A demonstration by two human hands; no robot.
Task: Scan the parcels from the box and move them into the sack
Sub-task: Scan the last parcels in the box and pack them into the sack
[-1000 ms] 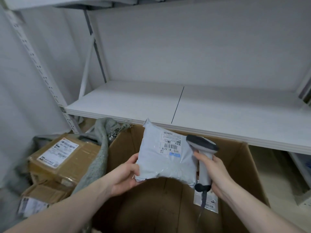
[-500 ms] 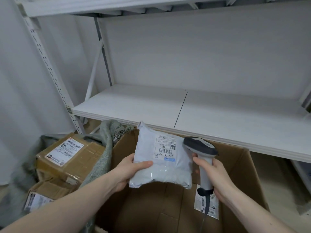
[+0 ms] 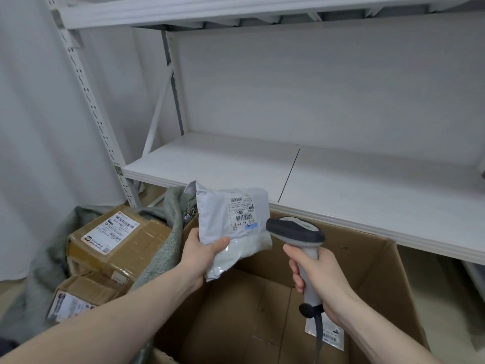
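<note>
My left hand (image 3: 203, 249) grips the lower left corner of a white poly-mailer parcel (image 3: 233, 227), holding it above the open cardboard box (image 3: 367, 271) with its printed barcode label facing me. My right hand (image 3: 319, 281) is curled round the handle of a grey handheld scanner (image 3: 295, 231), whose dark head sits just right of the parcel's label. To the left lies the grey sack (image 3: 170, 243), with two brown cardboard parcels (image 3: 115, 243) inside it.
A white metal shelf (image 3: 341, 179) runs behind the box at waist height, its upright post (image 3: 86, 95) at the left. A label sticker (image 3: 325, 334) clings to the box's inner right wall. A white curtain hangs at far left.
My left hand has carried the parcel leftward and tilted it, away from the scanner head. The scanner has stayed over the box, and the view has shifted.
</note>
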